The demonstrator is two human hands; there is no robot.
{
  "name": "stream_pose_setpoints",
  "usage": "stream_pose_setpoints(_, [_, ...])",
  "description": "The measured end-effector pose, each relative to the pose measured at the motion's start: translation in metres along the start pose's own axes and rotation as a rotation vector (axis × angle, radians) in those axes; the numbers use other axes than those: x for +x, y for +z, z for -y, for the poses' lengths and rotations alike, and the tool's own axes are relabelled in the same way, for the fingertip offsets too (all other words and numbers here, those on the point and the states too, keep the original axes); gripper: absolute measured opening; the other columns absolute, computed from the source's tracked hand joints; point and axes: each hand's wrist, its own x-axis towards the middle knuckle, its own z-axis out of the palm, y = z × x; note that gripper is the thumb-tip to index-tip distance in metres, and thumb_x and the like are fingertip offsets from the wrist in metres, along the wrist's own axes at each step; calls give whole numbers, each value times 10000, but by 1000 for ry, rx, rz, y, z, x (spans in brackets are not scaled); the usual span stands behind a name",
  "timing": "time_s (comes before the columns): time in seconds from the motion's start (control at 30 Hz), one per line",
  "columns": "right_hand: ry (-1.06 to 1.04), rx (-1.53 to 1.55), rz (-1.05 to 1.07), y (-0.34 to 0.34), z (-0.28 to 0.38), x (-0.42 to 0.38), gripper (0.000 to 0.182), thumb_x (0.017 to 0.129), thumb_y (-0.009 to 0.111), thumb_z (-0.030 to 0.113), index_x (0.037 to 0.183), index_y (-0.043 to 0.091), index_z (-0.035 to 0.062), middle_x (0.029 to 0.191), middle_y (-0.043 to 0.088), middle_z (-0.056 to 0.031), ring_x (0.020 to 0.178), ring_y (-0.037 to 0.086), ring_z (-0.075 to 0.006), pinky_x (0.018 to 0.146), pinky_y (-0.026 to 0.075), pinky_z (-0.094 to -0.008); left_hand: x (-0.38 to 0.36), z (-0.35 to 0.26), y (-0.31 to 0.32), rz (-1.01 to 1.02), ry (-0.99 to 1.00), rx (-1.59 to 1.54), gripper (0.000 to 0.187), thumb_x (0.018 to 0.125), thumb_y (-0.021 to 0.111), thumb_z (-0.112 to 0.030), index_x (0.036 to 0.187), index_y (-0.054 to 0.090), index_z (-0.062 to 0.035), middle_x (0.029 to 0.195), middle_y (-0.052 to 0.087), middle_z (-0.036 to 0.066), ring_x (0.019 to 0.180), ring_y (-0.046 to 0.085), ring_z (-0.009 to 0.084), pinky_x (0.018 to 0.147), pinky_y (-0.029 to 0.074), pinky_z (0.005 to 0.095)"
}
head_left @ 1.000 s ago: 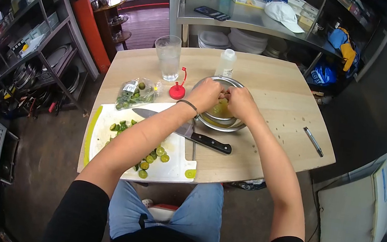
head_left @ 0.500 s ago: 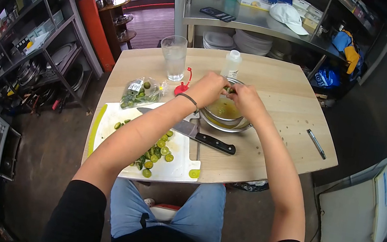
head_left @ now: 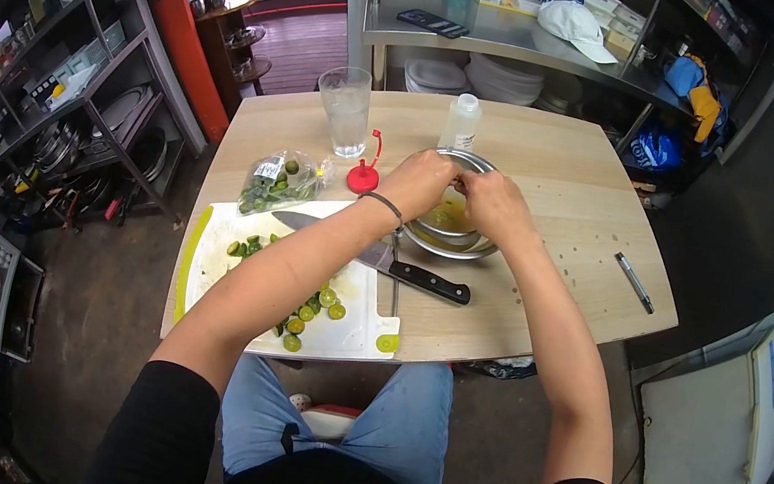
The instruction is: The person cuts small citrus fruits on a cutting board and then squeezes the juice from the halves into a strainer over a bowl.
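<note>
Evidently the step in hand is squeezing: both hands are held together over the steel bowl [head_left: 451, 222], which stands on the wooden desk [head_left: 559, 178] and holds a pool of yellowish juice. The left hand [head_left: 420, 181] and right hand [head_left: 492, 203] meet above the bowl's far rim, fingers curled inward and pressed toward one another, seemingly pinching a small piece of fruit between them. The piece itself is hidden by the knuckles, so I cannot tell exactly how it sits in the grip; it would be at the fingertips, directly above the juice.

The supply lies to the left: halved calamansi limes [head_left: 309, 316] are scattered on the white cutting board [head_left: 211, 265], partly under the left forearm, and well apart from the fingers. A chef's knife [head_left: 384, 262] rests across the board's right edge, its black handle pointing toward the right, just in front of the bowl.

As a judgement, the next move calls for letting go of the spent half and reaching back to the board for a fresh one, a reach across the knife blade that asks for some care.

A plastic bag of whole limes [head_left: 277, 182], a red cap [head_left: 363, 175], a drinking glass [head_left: 345, 112] and a small clear bottle [head_left: 462, 122] stand behind the board.
</note>
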Motion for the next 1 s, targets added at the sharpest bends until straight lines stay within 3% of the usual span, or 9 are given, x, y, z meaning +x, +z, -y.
stream_pose_setpoints(0.2, [11, -9, 20, -6, 2, -3, 323, 733, 607, 9, 1012, 711, 134, 793, 676, -183, 782, 664, -345, 719, 537, -449, -4, -10, 0, -26, -33, 1, 285, 705, 551, 78, 927, 700, -21, 887, 672, 216, 850, 653, 376, 772, 529, 442])
stream_pose_setpoints(0.43, [110, 59, -126, -9, -1, 1, 138, 813, 584, 75, 904, 688, 62, 765, 662, -196, 760, 644, -383, 699, 520, -471, 1, -11, -4, -216, -80, -106, 225, 771, 585, 27, 955, 705, -20, 899, 677, 197, 838, 652, 376, 755, 525, 435])
stream_pose_setpoints(0.53, [104, 75, -143, -15, 6, -4, 134, 858, 582, 129, 902, 674, 42, 766, 657, -203, 737, 633, -400, 681, 507, -481, -5, -7, -8, -106, -56, -97, 163, 822, 617, -48, 955, 703, -11, 909, 673, 207, 842, 646, 381, 759, 516, 433])
stream_pose_setpoints(0.63, [130, 51, -95, -20, 7, -4, 176, 886, 593, 210, 899, 676, 56, 797, 665, -198, 767, 641, -396, 691, 512, -489, -7, -10, -9, -212, -82, -187, 165, 846, 628, -105, 959, 701, -8, 925, 671, 210, 853, 641, 382, 775, 508, 433])
stream_pose_setpoints(0.7, [149, 29, -20, -18, 10, -7, 193, 891, 596, 242, 896, 680, 68, 803, 669, -194, 783, 649, -391, 697, 520, -489, -11, -12, -9, -176, -102, -156, 172, 841, 634, -113, 962, 701, -10, 929, 672, 206, 864, 641, 376, 787, 504, 433])
stream_pose_setpoints(0.77, [218, 56, -84, -24, 16, -4, 195, 886, 603, 240, 922, 692, 69, 830, 670, -200, 827, 649, -380, 727, 516, -492, -7, -11, -12, -148, -119, -110, 180, 836, 639, -120, 965, 701, -11, 933, 673, 202, 876, 641, 371, 799, 501, 433])
stream_pose_setpoints(0.83, [213, 21, -15, -22, 13, -8, 199, 887, 600, 233, 916, 691, 58, 834, 669, -204, 830, 646, -382, 735, 513, -489, -11, -5, -16, 88, -3, -48, 198, 827, 653, -139, 967, 695, -6, 946, 676, 192, 881, 642, 363, 801, 501, 431])
stream_pose_setpoints(0.87, [217, -26, 49, -21, 13, -11, 204, 888, 597, 226, 910, 690, 46, 838, 668, -209, 832, 644, -383, 744, 511, -486, -18, 0, -21, 99, -20, -34, 198, 827, 653, -139, 967, 695, -6, 946, 676, 192, 881, 642, 363, 801, 501, 431])
stream_pose_setpoints(1.0, [84, 211, -144, -38, 37, -10, 189, 872, 592, 179, 882, 682, 13, 850, 666, -217, 821, 638, -392, 760, 504, -477, -45, 21, -68, -44, 37, -141, 190, 824, 669, -151, 945, 697, -7, 917, 680, 177, 793, 648, 345, 751, 514, 395])
